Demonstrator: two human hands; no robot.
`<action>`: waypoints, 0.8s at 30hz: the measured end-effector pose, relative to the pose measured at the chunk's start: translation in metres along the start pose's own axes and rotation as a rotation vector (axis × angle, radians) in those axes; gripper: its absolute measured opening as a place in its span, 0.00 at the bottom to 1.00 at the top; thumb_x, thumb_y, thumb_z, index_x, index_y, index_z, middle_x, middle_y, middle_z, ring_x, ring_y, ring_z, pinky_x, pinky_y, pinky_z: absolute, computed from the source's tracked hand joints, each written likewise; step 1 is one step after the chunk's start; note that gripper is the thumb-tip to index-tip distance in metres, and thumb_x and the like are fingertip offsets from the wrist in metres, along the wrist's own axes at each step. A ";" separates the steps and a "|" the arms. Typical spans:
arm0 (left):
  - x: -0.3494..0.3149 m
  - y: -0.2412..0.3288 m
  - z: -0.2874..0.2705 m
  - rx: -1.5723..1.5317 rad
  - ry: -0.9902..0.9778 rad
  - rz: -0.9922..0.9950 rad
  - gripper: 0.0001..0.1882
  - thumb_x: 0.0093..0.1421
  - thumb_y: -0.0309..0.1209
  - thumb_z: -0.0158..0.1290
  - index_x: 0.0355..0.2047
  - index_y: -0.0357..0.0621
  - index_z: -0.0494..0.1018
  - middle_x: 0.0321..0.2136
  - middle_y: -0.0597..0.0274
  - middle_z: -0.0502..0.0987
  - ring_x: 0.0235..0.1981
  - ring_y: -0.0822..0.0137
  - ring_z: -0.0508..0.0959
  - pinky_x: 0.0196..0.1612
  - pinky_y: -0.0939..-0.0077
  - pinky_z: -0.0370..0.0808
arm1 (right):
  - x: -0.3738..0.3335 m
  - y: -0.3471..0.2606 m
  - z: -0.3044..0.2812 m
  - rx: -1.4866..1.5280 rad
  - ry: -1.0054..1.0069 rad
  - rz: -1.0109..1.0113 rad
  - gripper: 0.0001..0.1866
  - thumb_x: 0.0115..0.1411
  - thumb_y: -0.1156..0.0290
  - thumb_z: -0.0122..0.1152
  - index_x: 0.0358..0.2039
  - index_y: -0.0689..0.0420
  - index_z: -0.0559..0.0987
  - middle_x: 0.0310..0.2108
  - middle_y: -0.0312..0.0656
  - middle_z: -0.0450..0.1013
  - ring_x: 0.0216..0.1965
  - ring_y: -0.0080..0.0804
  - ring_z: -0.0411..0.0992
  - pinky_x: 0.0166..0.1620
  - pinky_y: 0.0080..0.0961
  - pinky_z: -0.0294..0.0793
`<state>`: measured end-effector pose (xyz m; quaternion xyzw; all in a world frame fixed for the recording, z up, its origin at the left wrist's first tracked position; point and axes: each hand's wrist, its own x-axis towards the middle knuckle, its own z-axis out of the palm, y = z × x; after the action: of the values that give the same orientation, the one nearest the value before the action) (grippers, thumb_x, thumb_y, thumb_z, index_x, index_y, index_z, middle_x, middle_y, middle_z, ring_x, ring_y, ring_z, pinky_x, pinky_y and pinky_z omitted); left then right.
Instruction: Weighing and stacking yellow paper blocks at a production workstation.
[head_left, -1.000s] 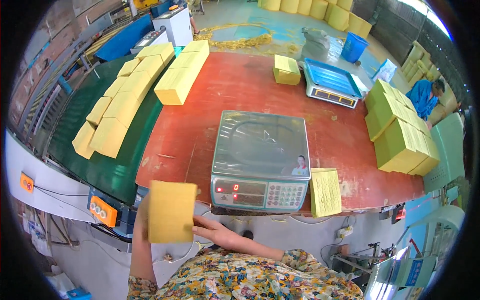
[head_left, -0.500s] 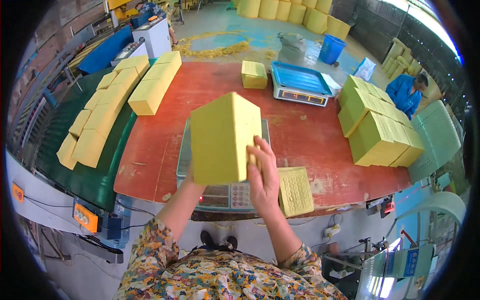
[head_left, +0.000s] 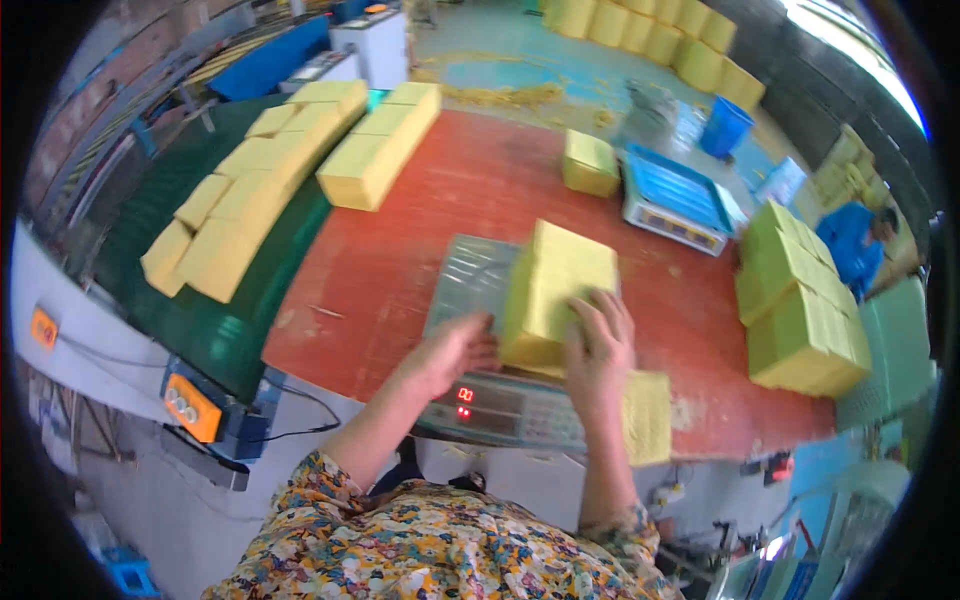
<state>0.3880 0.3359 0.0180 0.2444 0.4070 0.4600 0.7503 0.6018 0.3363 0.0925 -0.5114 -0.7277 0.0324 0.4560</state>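
A thick block of stacked yellow paper sits on the silver pan of a digital scale in front of me. My right hand lies against the block's top and near right side, its fingers curled over the edge. To the left of the block is my left hand, slightly blurred, with its fingers loosely apart and nothing in them. It hovers by the scale's near edge, above the lit red display. A thin pile of embossed yellow sheets lies right of the scale, partly behind my right forearm.
Rows of yellow paper blocks stand on a green conveyor belt at left. A small block and a second scale with a blue tray stand at the back of the red table. More blocks are stacked at right, near a person in blue.
The block has come down from in front of me onto the scale. My left hand has let go and moved left of it; my right hand stays on it. The view has shifted and tilted.
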 end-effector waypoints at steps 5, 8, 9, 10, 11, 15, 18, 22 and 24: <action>-0.019 0.083 -0.066 0.478 0.082 0.304 0.24 0.68 0.38 0.51 0.58 0.35 0.66 0.45 0.52 0.78 0.44 0.65 0.79 0.44 0.72 0.78 | 0.001 -0.017 0.003 -0.167 -0.046 0.039 0.16 0.52 0.82 0.58 0.42 0.59 0.81 0.52 0.52 0.73 0.60 0.53 0.65 0.62 0.44 0.61; 0.016 0.134 -0.145 0.795 0.363 0.563 0.22 0.66 0.37 0.52 0.57 0.39 0.69 0.45 0.54 0.78 0.45 0.65 0.79 0.46 0.71 0.77 | 0.007 -0.049 -0.001 -0.385 0.022 0.072 0.17 0.53 0.81 0.58 0.44 0.62 0.79 0.52 0.54 0.72 0.63 0.57 0.62 0.63 0.50 0.58; 0.019 0.165 -0.150 0.939 0.494 0.641 0.22 0.64 0.39 0.54 0.53 0.39 0.71 0.45 0.52 0.79 0.46 0.63 0.79 0.48 0.68 0.76 | 0.006 -0.058 -0.002 -0.366 0.083 0.048 0.18 0.53 0.81 0.58 0.46 0.62 0.78 0.53 0.55 0.72 0.63 0.55 0.63 0.63 0.49 0.60; 0.035 0.192 -0.173 1.019 0.600 0.626 0.23 0.61 0.41 0.56 0.51 0.37 0.72 0.44 0.50 0.80 0.47 0.61 0.79 0.50 0.67 0.75 | 0.005 -0.068 -0.001 -0.351 0.146 0.022 0.19 0.52 0.81 0.59 0.47 0.62 0.77 0.54 0.55 0.71 0.62 0.54 0.63 0.63 0.47 0.61; 0.048 0.216 -0.194 1.155 0.715 0.669 0.24 0.60 0.41 0.57 0.51 0.37 0.72 0.45 0.48 0.79 0.47 0.59 0.80 0.49 0.66 0.75 | 0.006 -0.082 0.003 -0.354 0.154 0.032 0.19 0.52 0.81 0.59 0.47 0.62 0.77 0.54 0.55 0.71 0.62 0.54 0.63 0.63 0.47 0.61; 0.152 0.294 -0.261 1.231 0.829 0.753 0.31 0.56 0.41 0.58 0.55 0.34 0.69 0.53 0.42 0.73 0.55 0.50 0.73 0.57 0.62 0.71 | 0.001 -0.117 0.048 0.011 0.110 0.110 0.12 0.55 0.85 0.51 0.39 0.65 0.78 0.47 0.52 0.76 0.55 0.50 0.71 0.59 0.42 0.67; 0.216 0.330 -0.327 0.822 0.672 0.459 0.38 0.54 0.43 0.61 0.59 0.31 0.65 0.56 0.40 0.71 0.57 0.53 0.73 0.58 0.65 0.70 | 0.003 -0.130 0.075 0.316 -0.098 0.145 0.11 0.59 0.77 0.61 0.42 0.64 0.79 0.49 0.56 0.74 0.53 0.50 0.72 0.55 0.39 0.72; 0.246 0.325 -0.337 0.861 0.425 0.319 0.31 0.53 0.38 0.64 0.52 0.30 0.70 0.42 0.48 0.80 0.41 0.60 0.81 0.44 0.66 0.78 | -0.003 -0.145 0.106 0.325 -0.106 0.458 0.10 0.53 0.87 0.52 0.36 0.67 0.78 0.43 0.52 0.77 0.47 0.41 0.75 0.53 0.32 0.71; 0.241 0.315 -0.324 0.802 0.368 0.356 0.26 0.54 0.37 0.64 0.47 0.33 0.72 0.39 0.51 0.80 0.38 0.64 0.81 0.42 0.67 0.78 | -0.003 -0.144 0.110 0.328 -0.106 0.546 0.10 0.52 0.89 0.52 0.34 0.67 0.79 0.42 0.51 0.77 0.46 0.37 0.76 0.50 0.28 0.73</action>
<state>0.0220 0.6918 -0.0192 0.4953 0.6302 0.4238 0.4218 0.4221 0.3114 0.1004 -0.6050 -0.5716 0.2969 0.4681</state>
